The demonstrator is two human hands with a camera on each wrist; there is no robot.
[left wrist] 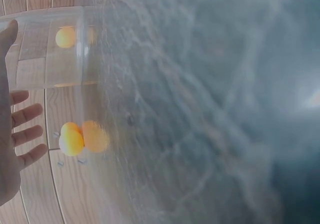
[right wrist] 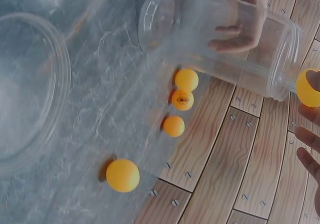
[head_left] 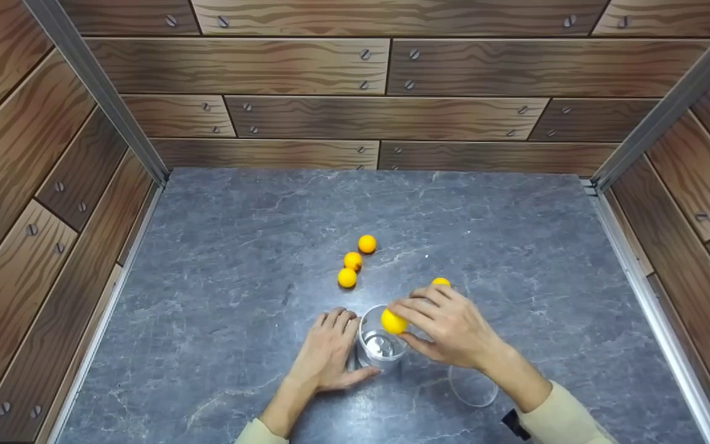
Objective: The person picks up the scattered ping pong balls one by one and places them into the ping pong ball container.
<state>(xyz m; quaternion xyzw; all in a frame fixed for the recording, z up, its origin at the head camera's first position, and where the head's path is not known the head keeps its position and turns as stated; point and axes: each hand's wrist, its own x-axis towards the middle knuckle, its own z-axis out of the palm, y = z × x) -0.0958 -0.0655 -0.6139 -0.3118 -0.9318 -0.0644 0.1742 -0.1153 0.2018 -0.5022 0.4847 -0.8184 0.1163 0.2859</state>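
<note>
A clear jar [head_left: 381, 357] stands upright on the table. My right hand [head_left: 450, 327] pinches an orange ping-pong ball [head_left: 394, 320] at the jar's mouth, as the right wrist view also shows. My left hand [head_left: 327, 351] rests at the jar's left side, thumb toward its near side and fingers fairly straight. Beyond the jar, three more balls lie in a slanting line: a far ball [head_left: 367, 244], a middle ball [head_left: 352, 261] with a printed mark, and a near ball [head_left: 347, 278]. Another ball [right wrist: 122, 175] lies beyond my right hand, partly hidden in the head view.
A clear round lid [head_left: 473, 387] lies on the table below my right wrist. The grey marbled tabletop [head_left: 219, 277] is bounded by wood-patterned walls [head_left: 306, 61] at the back and both sides, with metal rails [head_left: 651, 302] along the side edges.
</note>
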